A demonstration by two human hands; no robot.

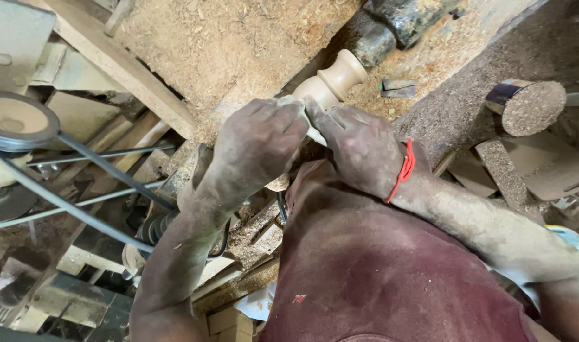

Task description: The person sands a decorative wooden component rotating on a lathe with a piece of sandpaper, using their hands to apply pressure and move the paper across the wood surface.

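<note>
Spindle (332, 81), pale turned wood with a spool-shaped end, sits on the lathe between your hands and the dark tailstock (391, 28), just above your maroon shirt (378, 266). Your left hand (259, 142) is curled over the near part of it, fingers bent and closed on the wood. Your right hand (359, 149) is also closed, fingertips pinching a small light piece against the wood; what that piece is, can't tell. Both hands touch each other over the work.

Risks, judged from this: if it's turning, fingers this close could get grabbed or burned. The red thread (405, 170) on your right wrist sits near the work and could snag. The drive belt (86, 158) and pulley (13, 120) run open beside your left forearm; a slip puts skin on them. Sawdust (226, 44) lies thick on the bed and could hide loose offcuts.
</note>
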